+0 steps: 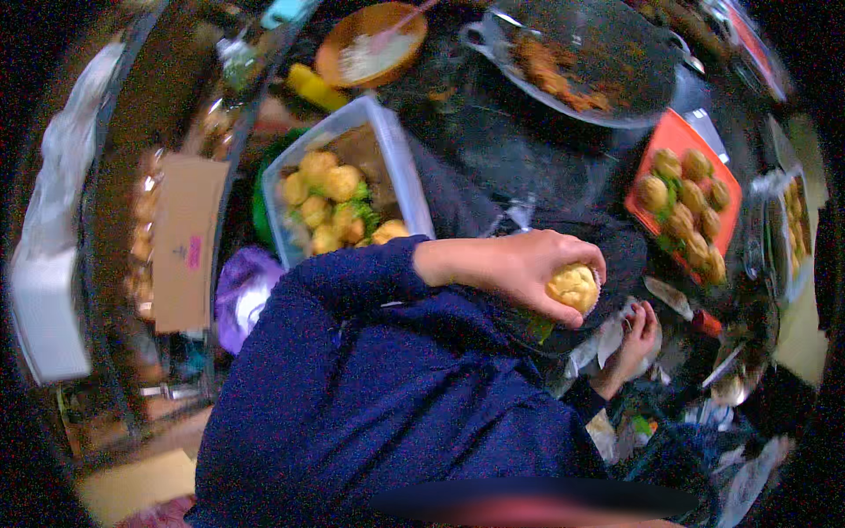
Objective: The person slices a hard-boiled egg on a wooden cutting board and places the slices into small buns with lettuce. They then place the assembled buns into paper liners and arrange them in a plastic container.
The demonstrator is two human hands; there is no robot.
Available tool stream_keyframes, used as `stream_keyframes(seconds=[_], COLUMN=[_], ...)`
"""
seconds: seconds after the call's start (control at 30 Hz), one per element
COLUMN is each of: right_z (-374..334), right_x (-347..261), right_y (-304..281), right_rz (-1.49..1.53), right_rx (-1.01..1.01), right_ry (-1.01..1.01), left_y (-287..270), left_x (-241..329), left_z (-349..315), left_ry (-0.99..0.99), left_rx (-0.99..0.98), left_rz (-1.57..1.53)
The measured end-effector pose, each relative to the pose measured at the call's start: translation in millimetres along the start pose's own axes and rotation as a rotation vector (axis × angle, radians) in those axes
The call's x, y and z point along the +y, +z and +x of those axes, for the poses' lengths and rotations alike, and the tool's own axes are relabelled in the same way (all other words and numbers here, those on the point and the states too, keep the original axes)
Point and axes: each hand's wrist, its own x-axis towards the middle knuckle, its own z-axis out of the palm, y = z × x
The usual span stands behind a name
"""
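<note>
My left hand reaches across from a dark blue sleeve and grips a round yellow bun, with a bit of green leaf under it. Just below and to the right, my right hand curls its fingers on a crinkled piece of clear plastic wrapper. Behind my left forearm stands a clear plastic tub with several yellow buns and green leaves in it. An orange tray at the right carries several more buns on leaves.
A big dark pan with fried bits sits at the back, a wooden bowl of white stuff beside it. A cardboard sheet, a purple bag and shelving lie at the left. Foil and wrappers clutter the lower right.
</note>
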Motion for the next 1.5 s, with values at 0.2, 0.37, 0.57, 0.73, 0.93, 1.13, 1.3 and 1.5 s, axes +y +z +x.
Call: stream_keyframes(seconds=[0.2,0.37,0.57,0.73,0.93,1.13,1.3,1.5], right_z=[6,1,-30,-76,-89,-53,-20,59], right_x=[-13,-29,-65,-113,-115,-75,-36,39], right_y=[2,19,44,80,100,73,48,-33], right_rz=[-0.006,-0.093,-0.082,0.344,0.451,0.301,0.102,-0.412], right_rx=[-0.074,-0.112,-0.098,-0.519,-0.391,-0.073,0.211,0.439], right_ry=[0.034,-0.069,-0.068,0.033,0.186,0.034,-0.108,-0.129], left_y=[-70,-127,-108,-63,-11,49,69,66], left_x=[49,44,48,22,-40,-95,-114,-109], left_z=[-116,-174,-145,-48,50,105,129,136], left_ry=[-0.426,-0.635,-0.493,-0.107,-0.169,-0.196,0.016,0.028], left_rx=[0.297,0.561,0.392,0.091,-0.269,-0.302,-0.297,-0.348], left_rz=[-0.153,0.124,0.013,0.041,0.022,-0.005,0.455,0.629])
